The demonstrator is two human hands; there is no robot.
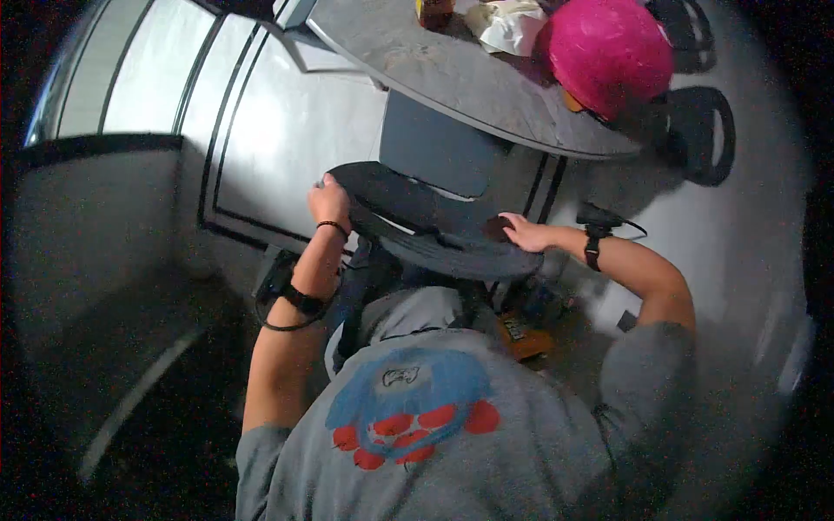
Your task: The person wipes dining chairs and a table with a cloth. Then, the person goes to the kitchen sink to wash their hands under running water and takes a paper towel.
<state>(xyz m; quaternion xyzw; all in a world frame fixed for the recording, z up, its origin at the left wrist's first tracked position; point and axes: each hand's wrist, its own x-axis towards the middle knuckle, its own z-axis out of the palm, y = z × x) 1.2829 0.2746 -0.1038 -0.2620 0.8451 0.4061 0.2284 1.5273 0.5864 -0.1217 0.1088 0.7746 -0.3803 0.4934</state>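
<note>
Both hands hold a dark grey curved item [452, 247], apparently of soft material, in front of the wearer's waist. The left hand [330, 205] is closed around its left end, thumb uppermost. The right hand [526, 234] pinches the upper edge near its right end; the fingers beneath are hidden. A narrow pale strip [395, 226] shows in the item's middle section. The item is raised off the floor and lies nearer the body than the grey stone-patterned tabletop [452, 82] with a curved edge.

A flat blue-grey panel [434, 148] is located between the item and the tabletop. The tabletop supports a glossy bright-pink rounded object [608, 56], a crumpled white wrapper [512, 28] and a small yellow-and-red container [434, 12]. An orange package [527, 339] is located low, beyond the wearer's grey printed shirt [452, 443].
</note>
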